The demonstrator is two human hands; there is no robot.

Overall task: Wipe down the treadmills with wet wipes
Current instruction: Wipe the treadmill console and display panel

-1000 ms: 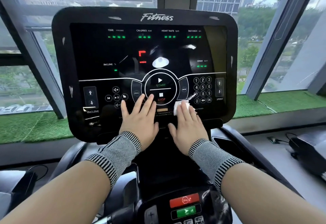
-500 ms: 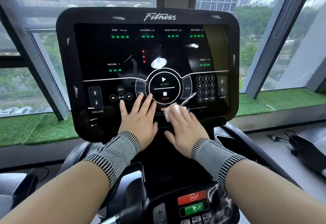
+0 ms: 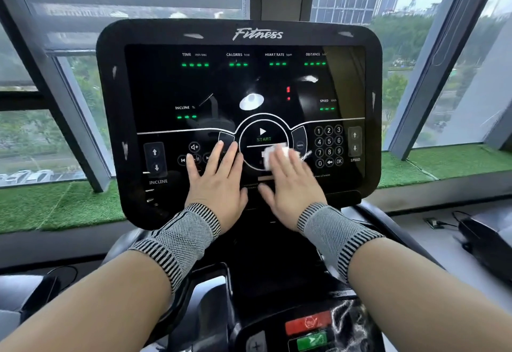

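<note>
The treadmill console (image 3: 241, 119) was glossy black, lettered in white, with "Fitness" in white script along its top edge. Its readout dashes glowed green, and two small marks near the middle glowed red. The word START (image 3: 263, 139) was green under a white play triangle. The wet wipe (image 3: 274, 155) was white. Both wristbands, left (image 3: 180, 236) and right (image 3: 333, 234), were knitted in a fine grey-and-black mesh with black-and-white striped edges. Lower down sat a red button (image 3: 307, 323) above a green button (image 3: 311, 341). The artificial turf (image 3: 55, 204) along the window sill was green, and the window frames (image 3: 440, 55) were grey.
</note>
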